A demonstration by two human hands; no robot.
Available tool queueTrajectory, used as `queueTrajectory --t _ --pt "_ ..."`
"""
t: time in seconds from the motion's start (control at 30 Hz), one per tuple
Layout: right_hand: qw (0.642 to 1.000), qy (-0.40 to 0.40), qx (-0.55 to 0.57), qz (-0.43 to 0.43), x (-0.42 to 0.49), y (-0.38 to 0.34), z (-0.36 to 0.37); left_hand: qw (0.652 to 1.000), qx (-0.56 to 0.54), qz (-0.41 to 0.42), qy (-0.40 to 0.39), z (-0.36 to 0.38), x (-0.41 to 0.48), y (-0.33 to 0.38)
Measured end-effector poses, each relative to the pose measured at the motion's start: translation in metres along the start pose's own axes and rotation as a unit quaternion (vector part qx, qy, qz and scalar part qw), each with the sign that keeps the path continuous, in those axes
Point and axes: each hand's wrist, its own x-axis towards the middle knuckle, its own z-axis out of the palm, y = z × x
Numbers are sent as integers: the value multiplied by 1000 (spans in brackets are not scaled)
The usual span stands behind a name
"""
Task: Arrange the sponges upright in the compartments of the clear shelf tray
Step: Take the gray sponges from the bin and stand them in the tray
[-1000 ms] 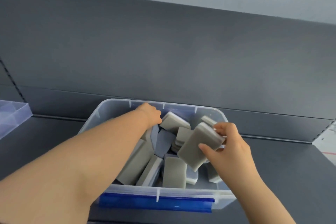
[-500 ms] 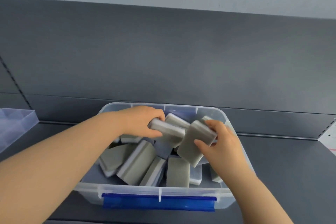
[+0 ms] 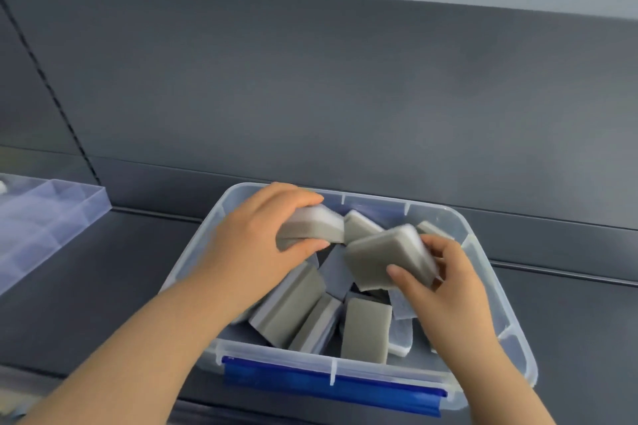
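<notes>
a: how far along is this?

b: barely started imo. left hand (image 3: 262, 245) has its fingers curled round one grey-and-white rectangular sponge (image 3: 317, 226). right hand (image 3: 445, 286) is clamped on a second grey sponge (image 3: 386, 259). both are just above the clear plastic bin with the blue latch (image 3: 276, 359).

a: and the tray?

b: clear compartment shelf tray (image 3: 51, 217) sits well apart on the left, with no sponge standing in the part that shows. loose grey sponges (image 3: 366, 328) are piled in the bin, so nearly everything's left.

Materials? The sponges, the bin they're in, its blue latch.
Each sponge: probably foam, with a matte grey face bonded to a white layer. The bin: clear, slightly glossy plastic; its contents show through the walls, and the rim has moulded ribs. The latch: opaque blue plastic, smooth by the look.
</notes>
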Motion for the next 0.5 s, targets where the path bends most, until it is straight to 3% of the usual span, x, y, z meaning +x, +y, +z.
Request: queueTrajectory --t 0.1,0.37,0.5 --pt "999 22 44 -15 -13 -17 8 988 105 109 42 -22 -17 -9" --pt "990 11 125 -65 -57 -84 76 986 110 88 84 -113 -78 -46" --pt "988 1 126 -91 -88 -138 137 989 126 37 72 -175 -122 -86"
